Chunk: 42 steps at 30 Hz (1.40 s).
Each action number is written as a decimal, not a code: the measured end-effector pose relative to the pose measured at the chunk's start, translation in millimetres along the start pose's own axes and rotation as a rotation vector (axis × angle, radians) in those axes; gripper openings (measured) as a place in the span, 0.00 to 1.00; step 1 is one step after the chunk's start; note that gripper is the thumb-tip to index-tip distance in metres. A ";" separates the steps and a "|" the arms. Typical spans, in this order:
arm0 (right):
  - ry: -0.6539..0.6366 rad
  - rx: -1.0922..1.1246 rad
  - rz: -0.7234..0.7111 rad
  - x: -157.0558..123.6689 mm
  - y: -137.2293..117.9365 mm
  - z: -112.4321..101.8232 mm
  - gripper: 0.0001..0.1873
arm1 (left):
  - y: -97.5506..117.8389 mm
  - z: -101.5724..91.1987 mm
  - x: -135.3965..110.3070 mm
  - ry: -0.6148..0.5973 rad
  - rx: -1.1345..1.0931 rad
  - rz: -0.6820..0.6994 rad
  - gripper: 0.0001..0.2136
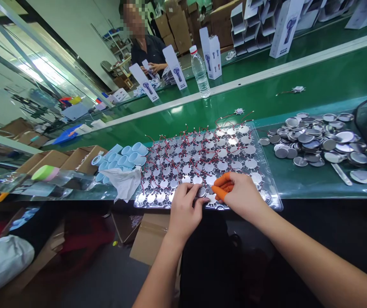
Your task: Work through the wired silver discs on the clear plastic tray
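Note:
A clear tray (274,201) at the table's front edge holds rows of round silvery pieces (222,152) with red wires. Over its front edge, my left hand (186,207) is closed, thumb and fingers pinching a round metal disc (201,192). My right hand (242,192) sits just to the right of that disc. Orange finger covers are on its curled fingers, which are closed together; whatever they hold, if anything, is hidden. To the right of the tray lies a heap of loose metal discs (311,139).
Light-blue cups (122,160) and a white cloth (126,182) lie left of the tray. Behind stand a water bottle (200,75) and white printed boxes (213,57). A person (146,51) works across the green bench (330,72). At far left, another person's sleeve (4,261) shows.

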State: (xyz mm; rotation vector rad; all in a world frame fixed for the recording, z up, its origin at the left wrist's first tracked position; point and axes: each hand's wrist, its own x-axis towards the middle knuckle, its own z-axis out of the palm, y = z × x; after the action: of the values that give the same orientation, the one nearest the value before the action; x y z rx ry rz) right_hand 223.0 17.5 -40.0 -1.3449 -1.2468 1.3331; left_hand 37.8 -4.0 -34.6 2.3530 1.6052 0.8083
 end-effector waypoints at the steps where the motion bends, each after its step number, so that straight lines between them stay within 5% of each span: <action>1: -0.010 0.060 0.088 1.1 -1.8 -0.1 0.05 | -0.6 0.5 -0.3 0.002 -0.005 -0.003 0.11; 4: -0.019 0.153 0.224 3.5 -5.6 0.9 0.06 | -3.0 0.4 -1.6 0.005 -0.027 -0.010 0.12; 10: 0.020 0.035 0.061 1.7 -1.9 3.9 0.06 | 1.3 -15.5 2.3 -0.153 -0.059 0.008 0.16; 18: -0.011 0.082 0.068 -1.9 -5.4 -3.7 0.06 | 17.6 -30.0 20.6 -0.294 0.123 -0.025 0.15; 26: 0.029 0.093 0.028 -2.7 -7.8 -13.9 0.05 | 17.9 -27.3 17.5 -0.252 0.310 -0.033 0.14; 42: 0.008 0.072 0.043 -3.7 -7.9 -15.5 0.05 | 17.6 -22.4 10.6 -0.156 0.321 0.025 0.14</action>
State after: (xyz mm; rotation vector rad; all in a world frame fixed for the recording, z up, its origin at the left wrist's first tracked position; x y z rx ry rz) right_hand 238.0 16.2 -30.5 -1.3318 -1.1594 1.3876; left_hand 43.0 -4.8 -4.7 2.5780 1.7520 0.3798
